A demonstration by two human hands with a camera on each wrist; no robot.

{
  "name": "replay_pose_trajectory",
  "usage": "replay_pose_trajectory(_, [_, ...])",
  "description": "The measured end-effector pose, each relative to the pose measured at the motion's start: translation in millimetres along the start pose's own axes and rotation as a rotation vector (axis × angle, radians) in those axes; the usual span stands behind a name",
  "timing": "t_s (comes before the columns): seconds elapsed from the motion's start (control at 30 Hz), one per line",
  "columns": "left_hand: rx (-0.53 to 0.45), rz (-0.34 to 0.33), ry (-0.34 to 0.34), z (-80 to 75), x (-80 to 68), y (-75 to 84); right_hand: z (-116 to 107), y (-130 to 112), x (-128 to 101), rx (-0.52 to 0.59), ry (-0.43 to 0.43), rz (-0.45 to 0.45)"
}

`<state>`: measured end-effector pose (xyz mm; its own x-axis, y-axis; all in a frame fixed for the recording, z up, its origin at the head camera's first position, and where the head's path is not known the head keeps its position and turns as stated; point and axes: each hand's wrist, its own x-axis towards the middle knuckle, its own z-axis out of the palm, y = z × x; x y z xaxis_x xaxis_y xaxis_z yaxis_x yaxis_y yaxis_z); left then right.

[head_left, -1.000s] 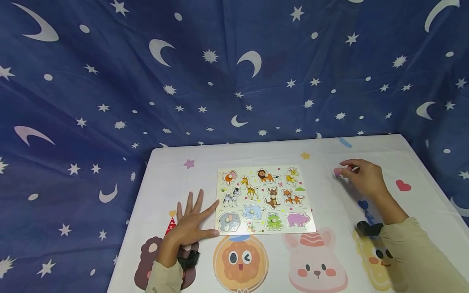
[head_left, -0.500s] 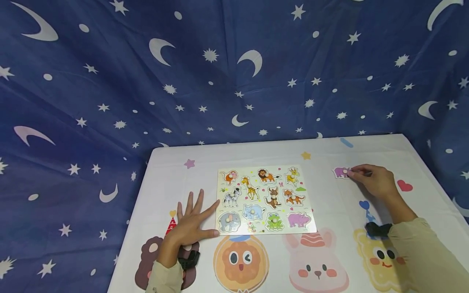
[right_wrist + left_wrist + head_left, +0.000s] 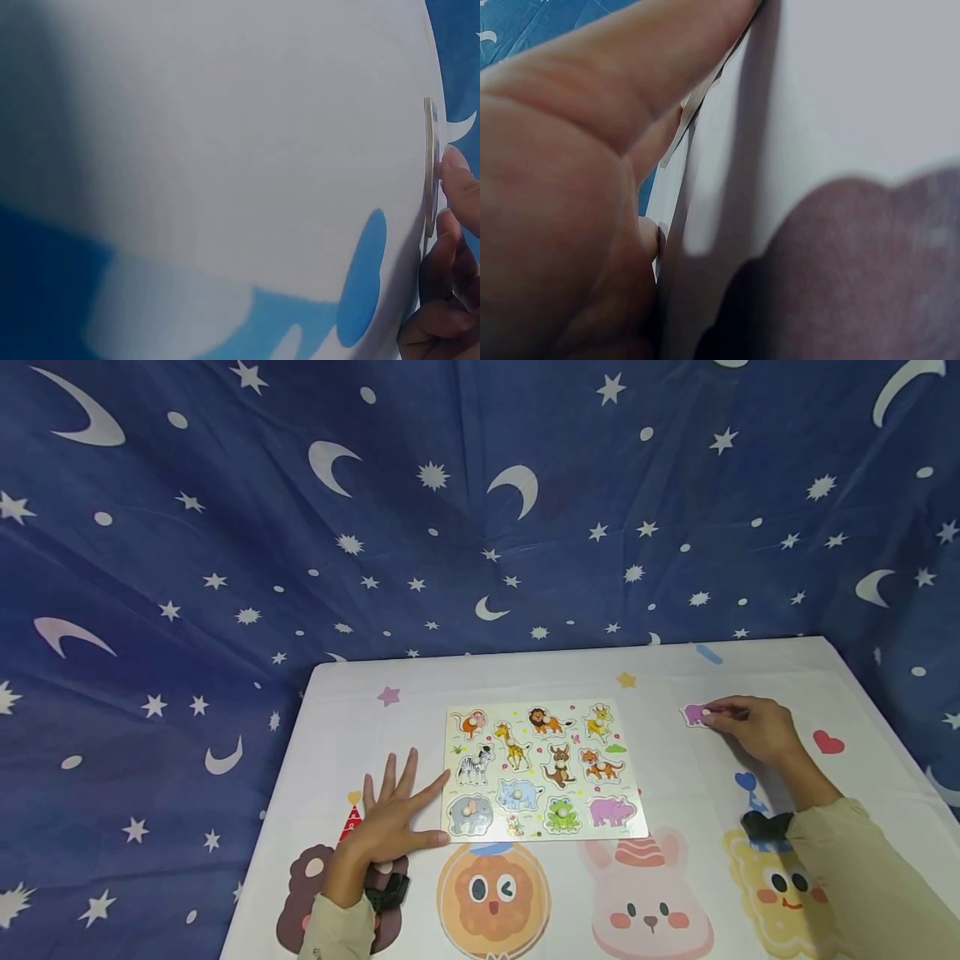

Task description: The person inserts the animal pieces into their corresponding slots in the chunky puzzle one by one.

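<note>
The left hand [image 3: 390, 827] lies flat on the table [image 3: 675, 672], fingers straight and spread apart, its thumb tip touching the near left corner of the puzzle board [image 3: 542, 770]. It holds nothing. In the left wrist view the hand [image 3: 562, 195] fills most of the frame, pressed down on the white cloth.

The right hand [image 3: 753, 727] is at the far right of the table, well apart from the board. Its fingers are curled together and pinch the small peg of a purple piece [image 3: 693, 714], which lies flat on the cloth at the fingertips. In the right wrist view the piece [image 3: 429, 165] shows edge-on as a thin wooden slab against the cloth, with the fingertips [image 3: 459, 180] touching it.

The board sits in the middle of the table, between the two hands. It carries animal pieces in rows: a lion, giraffes, a zebra, a kangaroo, a tiger, two elephants and a frog. At its near right corner is a purple rhino shape [image 3: 611, 810]; whether this is a piece or a printed recess I cannot tell.

The cloth is printed with cartoon faces along the near edge, a red heart [image 3: 828, 742] to the right of the right hand, and small stars at the far side. A blue drape [image 3: 225, 527] with moons and stars hangs behind the table.
</note>
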<state>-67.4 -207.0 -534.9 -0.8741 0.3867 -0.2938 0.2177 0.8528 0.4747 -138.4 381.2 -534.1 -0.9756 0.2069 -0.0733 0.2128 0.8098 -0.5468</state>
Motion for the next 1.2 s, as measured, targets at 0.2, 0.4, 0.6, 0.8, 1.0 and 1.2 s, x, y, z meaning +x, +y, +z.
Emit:
replay_pose_trajectory(0.2, [-0.002,-0.001,0.001,0.6,-0.6,0.1,0.5,-1.5,0.7,0.015,-0.02,0.019])
replay_pose_trajectory(0.4, [0.0,0.007,0.011,0.9,-1.2,-0.4,1.3,-2.3,0.6,0.004,-0.027,0.01])
replay_pose_trajectory(0.6, [0.001,0.006,0.007,1.3,-0.4,-0.7,1.5,-6.1,-1.1,-0.006,-0.037,-0.036])
replay_pose_trajectory(0.8, [-0.003,0.001,0.003,1.5,-0.1,-0.6,1.4,-12.5,-3.3,-0.033,-0.063,-0.092])
replay_pose_trajectory(1.0, [0.005,0.008,0.008,1.9,0.6,-0.6,3.6,-18.3,-7.5,-0.063,-0.064,-0.174])
replay_pose_trajectory(1.2, [-0.003,0.025,0.027,1.4,-0.5,-0.9,7.2,-25.8,-15.0,-0.057,-0.038,-0.231])
